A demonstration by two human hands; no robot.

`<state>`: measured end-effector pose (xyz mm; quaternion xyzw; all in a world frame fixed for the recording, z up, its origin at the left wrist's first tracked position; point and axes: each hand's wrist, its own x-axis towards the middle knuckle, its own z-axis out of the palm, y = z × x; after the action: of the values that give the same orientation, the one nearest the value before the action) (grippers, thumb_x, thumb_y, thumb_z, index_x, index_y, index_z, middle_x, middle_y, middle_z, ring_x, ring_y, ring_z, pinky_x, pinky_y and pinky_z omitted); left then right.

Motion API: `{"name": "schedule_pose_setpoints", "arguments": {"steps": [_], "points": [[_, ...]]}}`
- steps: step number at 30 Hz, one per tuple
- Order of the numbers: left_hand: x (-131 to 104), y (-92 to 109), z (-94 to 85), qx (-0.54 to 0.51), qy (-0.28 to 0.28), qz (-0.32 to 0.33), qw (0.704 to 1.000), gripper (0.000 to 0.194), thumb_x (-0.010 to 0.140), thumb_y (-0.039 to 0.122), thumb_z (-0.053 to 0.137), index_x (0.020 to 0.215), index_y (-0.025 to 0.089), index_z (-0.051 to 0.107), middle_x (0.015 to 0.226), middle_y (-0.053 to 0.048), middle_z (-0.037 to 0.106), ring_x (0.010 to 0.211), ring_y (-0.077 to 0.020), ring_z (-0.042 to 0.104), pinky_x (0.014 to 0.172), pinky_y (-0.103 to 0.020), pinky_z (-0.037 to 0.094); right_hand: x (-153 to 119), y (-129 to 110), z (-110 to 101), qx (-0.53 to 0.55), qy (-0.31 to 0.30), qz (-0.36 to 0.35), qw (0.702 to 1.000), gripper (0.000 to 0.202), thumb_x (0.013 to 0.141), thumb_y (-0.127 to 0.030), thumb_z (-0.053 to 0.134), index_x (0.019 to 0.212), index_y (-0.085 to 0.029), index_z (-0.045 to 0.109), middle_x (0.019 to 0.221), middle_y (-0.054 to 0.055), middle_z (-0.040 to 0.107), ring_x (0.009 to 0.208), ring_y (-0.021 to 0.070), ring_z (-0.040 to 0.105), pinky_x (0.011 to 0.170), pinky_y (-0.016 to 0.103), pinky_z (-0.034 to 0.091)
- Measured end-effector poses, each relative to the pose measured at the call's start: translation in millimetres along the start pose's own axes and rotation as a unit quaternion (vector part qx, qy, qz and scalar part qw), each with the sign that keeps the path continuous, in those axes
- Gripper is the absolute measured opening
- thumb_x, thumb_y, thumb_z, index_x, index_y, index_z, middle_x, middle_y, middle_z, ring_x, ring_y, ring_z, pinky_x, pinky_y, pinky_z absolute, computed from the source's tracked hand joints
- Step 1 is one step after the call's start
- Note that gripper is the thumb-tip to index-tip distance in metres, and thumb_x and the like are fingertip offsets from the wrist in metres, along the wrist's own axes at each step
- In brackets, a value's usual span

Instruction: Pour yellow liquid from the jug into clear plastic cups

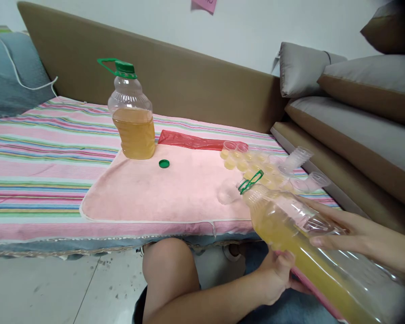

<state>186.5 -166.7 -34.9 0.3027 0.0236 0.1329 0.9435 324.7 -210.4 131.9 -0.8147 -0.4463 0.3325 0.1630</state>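
A large clear plastic bottle of yellow liquid lies tilted in my grip, its uncapped mouth with a green handle ring aimed at a small empty cup on the pink towel. My left hand supports the bottle from below. My right hand rests on its upper side. Behind the cup stand several small cups filled with yellow liquid, and two stacks of empty cups lie on their sides. A loose green cap lies on the towel.
A second bottle, half full with a green cap and handle, stands at the towel's back left. A red plastic bag lies behind the towel. The striped cloth covers the low surface. Cushions are stacked at right; my knee is below.
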Motion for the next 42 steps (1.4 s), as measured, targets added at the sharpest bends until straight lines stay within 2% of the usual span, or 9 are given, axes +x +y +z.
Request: {"name": "schedule_pose_setpoints", "arguments": {"steps": [5, 9, 14, 20, 24, 27, 32, 37, 42], "points": [[1, -4, -1.7, -0.011, -0.008, 0.012, 1.000, 0.099, 0.061, 0.082, 0.062, 0.138, 0.022, 0.047, 0.113, -0.017, 0.068, 0.088, -0.0310, 0.068, 0.076, -0.049, 0.053, 4, 8, -4, 0.000, -0.021, -0.002, 1.000, 0.087, 0.074, -0.055, 0.071, 0.150, -0.044, 0.030, 0.158, -0.010, 0.033, 0.147, 0.0292, 0.026, 0.120, 0.043, 0.021], [0, -5, -1.3, -0.011, 0.000, 0.008, 1.000, 0.097, 0.060, 0.083, 0.062, 0.135, 0.022, 0.050, 0.112, -0.018, 0.068, 0.089, -0.0318, 0.068, 0.078, -0.052, 0.053, 5, 9, -5, -0.006, -0.040, -0.006, 0.999, 0.087, 0.074, -0.051, 0.072, 0.149, -0.047, 0.028, 0.158, -0.012, 0.031, 0.147, 0.0295, 0.025, 0.120, 0.043, 0.023], [-2, 3, 2.5, -0.010, -0.006, 0.010, 1.000, 0.105, 0.055, 0.085, 0.063, 0.138, 0.023, 0.048, 0.116, -0.018, 0.067, 0.097, -0.0362, 0.067, 0.082, -0.057, 0.051, 6, 10, -4, -0.015, -0.010, -0.006, 1.000, 0.087, 0.073, -0.051, 0.071, 0.150, -0.041, 0.031, 0.159, -0.007, 0.030, 0.147, 0.0325, 0.023, 0.119, 0.048, 0.022], [0, 2, 1.5, -0.003, 0.009, -0.001, 1.000, 0.111, 0.049, 0.089, 0.061, 0.136, 0.020, 0.050, 0.110, -0.018, 0.068, 0.092, -0.0362, 0.068, 0.079, -0.058, 0.051, 8, 6, -6, -0.014, 0.002, -0.007, 1.000, 0.090, 0.068, -0.050, 0.074, 0.148, -0.040, 0.036, 0.155, -0.005, 0.037, 0.143, 0.0348, 0.030, 0.114, 0.046, 0.032], [1, -1, -0.2, -0.006, 0.008, 0.006, 1.000, 0.106, 0.054, 0.086, 0.062, 0.136, 0.021, 0.048, 0.109, -0.017, 0.068, 0.088, -0.0326, 0.068, 0.076, -0.052, 0.053, 7, 3, -7, -0.038, 0.002, 0.000, 0.999, 0.092, 0.066, -0.054, 0.073, 0.149, -0.037, 0.036, 0.155, -0.002, 0.036, 0.144, 0.0354, 0.028, 0.114, 0.051, 0.027], [1, -1, -0.5, -0.007, 0.006, 0.008, 1.000, 0.103, 0.055, 0.086, 0.062, 0.135, 0.022, 0.050, 0.113, -0.017, 0.067, 0.088, -0.0317, 0.068, 0.074, -0.049, 0.053, 5, -1, -4, -0.048, 0.015, -0.001, 0.999, 0.089, 0.067, -0.060, 0.071, 0.147, -0.039, 0.039, 0.155, -0.004, 0.038, 0.144, 0.0340, 0.030, 0.115, 0.050, 0.025], [2, -1, 0.3, -0.016, 0.002, 0.005, 1.000, 0.104, 0.053, 0.085, 0.064, 0.134, 0.023, 0.050, 0.110, -0.016, 0.068, 0.087, -0.0313, 0.068, 0.076, -0.052, 0.052, 4, -5, 0, -0.033, 0.023, -0.015, 0.999, 0.084, 0.070, -0.063, 0.069, 0.146, -0.038, 0.042, 0.154, -0.004, 0.040, 0.144, 0.0321, 0.030, 0.117, 0.045, 0.024], [4, -2, 0.2, -0.012, 0.034, -0.017, 0.999, 0.102, 0.049, 0.086, 0.065, 0.126, 0.020, 0.056, 0.112, -0.017, 0.067, 0.086, -0.0310, 0.068, 0.076, -0.051, 0.052, 7, 1, -3, -0.049, 0.009, -0.010, 0.999, 0.088, 0.069, -0.062, 0.070, 0.147, -0.038, 0.039, 0.156, -0.004, 0.037, 0.144, 0.0328, 0.029, 0.116, 0.047, 0.025], [2, -5, -1.9, -0.012, 0.022, -0.004, 1.000, 0.099, 0.054, 0.083, 0.066, 0.131, 0.022, 0.052, 0.115, -0.018, 0.066, 0.091, -0.0328, 0.067, 0.076, -0.052, 0.053, 3, -8, 1, -0.014, 0.006, -0.006, 1.000, 0.082, 0.071, -0.063, 0.068, 0.145, -0.039, 0.043, 0.153, -0.005, 0.042, 0.145, 0.0309, 0.028, 0.118, 0.044, 0.022]]}}
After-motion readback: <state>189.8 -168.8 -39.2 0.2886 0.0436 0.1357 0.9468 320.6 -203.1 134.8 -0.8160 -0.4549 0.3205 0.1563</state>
